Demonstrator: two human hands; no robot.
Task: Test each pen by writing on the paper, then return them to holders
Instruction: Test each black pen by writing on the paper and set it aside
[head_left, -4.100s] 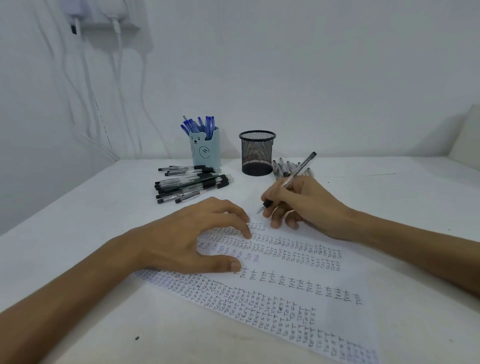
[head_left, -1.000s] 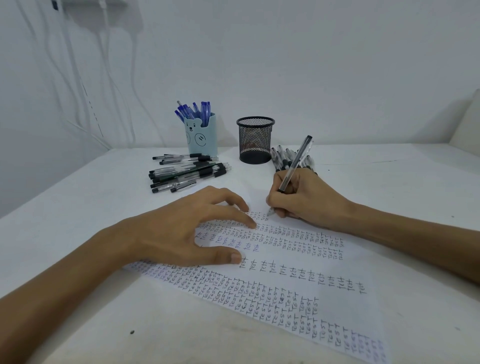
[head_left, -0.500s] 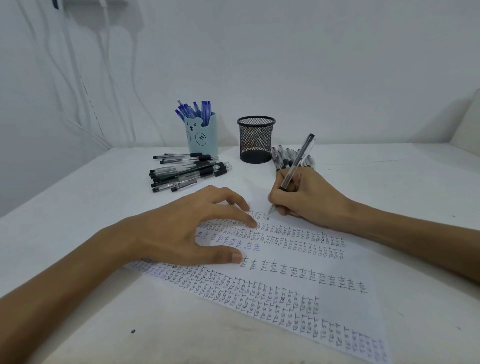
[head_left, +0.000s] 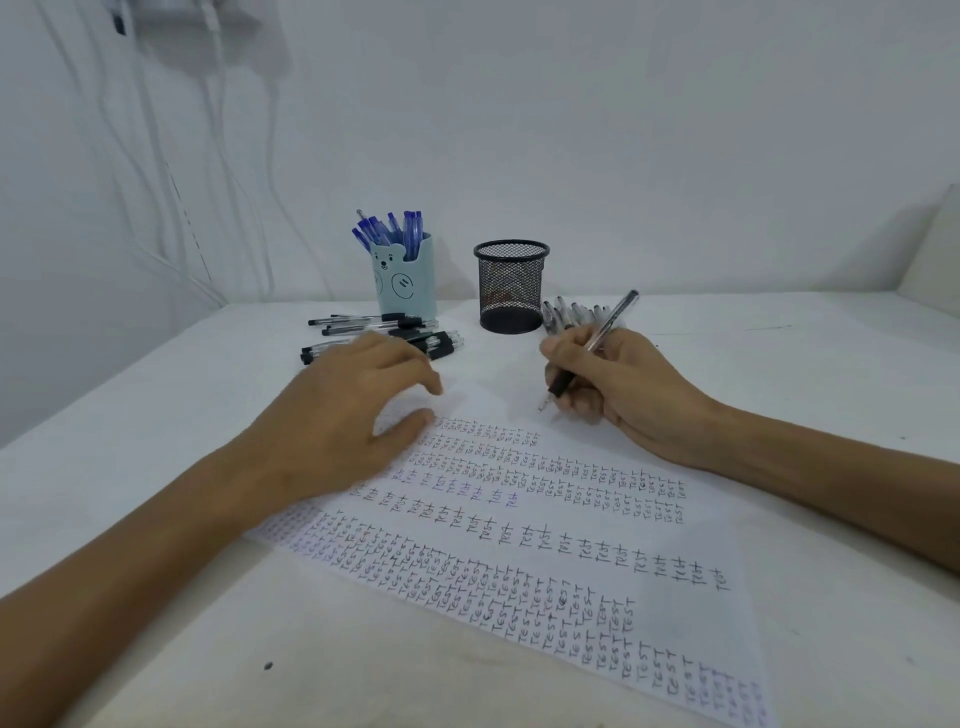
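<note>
A white sheet of paper (head_left: 561, 519) covered in rows of the word TEST lies on the table in front of me. My right hand (head_left: 618, 384) grips a clear pen with a black grip (head_left: 597, 343); its tip hangs just above the table beyond the paper's far edge. My left hand (head_left: 348, 415) hovers over the paper's far left corner with loosely curled fingers, holding nothing. A pale blue bear holder (head_left: 402, 280) holds several blue pens. A black mesh holder (head_left: 511, 286) stands to its right.
Several black-capped pens (head_left: 384, 332) lie loose in front of the bear holder, partly behind my left hand. More clear pens (head_left: 571, 314) lie right of the mesh holder. White cables (head_left: 208, 156) hang down the wall at the back left.
My left hand has lifted off the paper and moved away toward the loose pens. My right hand has raised the pen tip off the paper.
</note>
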